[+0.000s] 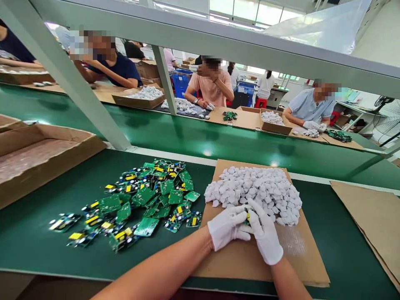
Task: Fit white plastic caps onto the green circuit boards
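Note:
My left hand (229,227) and my right hand (264,233), both in white gloves, meet over a cardboard sheet (237,262). Between their fingers is a small green circuit board (247,217) with a yellow part on it, mostly covered by the gloves. Just behind the hands lies a large heap of small white pieces (256,187). To the left, a loose pile of green circuit boards (143,196) with yellow components spreads over the green table (37,233).
An open cardboard box (46,171) stands at the left, and more cardboard sheets (371,216) lie at the right. A slanted metal post (78,79) and a shelf beam (218,37) cross in front. Beyond the green belt (187,137), several people sit working.

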Tool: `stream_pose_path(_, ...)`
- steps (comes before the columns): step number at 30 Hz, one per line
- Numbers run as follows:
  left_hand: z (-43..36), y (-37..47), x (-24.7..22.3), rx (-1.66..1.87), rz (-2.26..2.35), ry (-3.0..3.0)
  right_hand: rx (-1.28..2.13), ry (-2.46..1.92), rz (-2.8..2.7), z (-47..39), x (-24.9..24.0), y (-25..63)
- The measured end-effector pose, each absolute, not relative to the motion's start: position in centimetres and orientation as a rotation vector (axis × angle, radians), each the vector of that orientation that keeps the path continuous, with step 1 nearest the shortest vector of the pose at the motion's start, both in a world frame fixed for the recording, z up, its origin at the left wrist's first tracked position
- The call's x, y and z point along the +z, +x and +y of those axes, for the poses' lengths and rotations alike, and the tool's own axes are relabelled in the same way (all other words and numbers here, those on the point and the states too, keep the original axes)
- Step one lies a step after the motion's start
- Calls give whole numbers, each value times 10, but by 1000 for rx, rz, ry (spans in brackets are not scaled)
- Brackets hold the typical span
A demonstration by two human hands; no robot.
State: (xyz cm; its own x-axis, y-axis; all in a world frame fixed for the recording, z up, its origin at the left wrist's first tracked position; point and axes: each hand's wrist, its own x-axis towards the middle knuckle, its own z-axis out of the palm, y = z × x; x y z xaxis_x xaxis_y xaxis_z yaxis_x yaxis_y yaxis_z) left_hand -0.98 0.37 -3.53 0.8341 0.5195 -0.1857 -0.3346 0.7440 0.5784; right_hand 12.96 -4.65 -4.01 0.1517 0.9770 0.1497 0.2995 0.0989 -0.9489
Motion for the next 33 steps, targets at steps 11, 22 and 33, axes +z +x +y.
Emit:
stream_pose_path(11, 9, -11, -23, 502, 443, 717, 1035, -1365, -1212, -44, -35, 128)
stream_pose_path(22, 5, -10, -13, 585, 462, 1076, 1100, -1289, -1171, -45, -32, 126)
stream_pose_path(33, 1, -7, -15, 653, 483, 1108, 1046, -1321, -1229, -44, -37, 129)
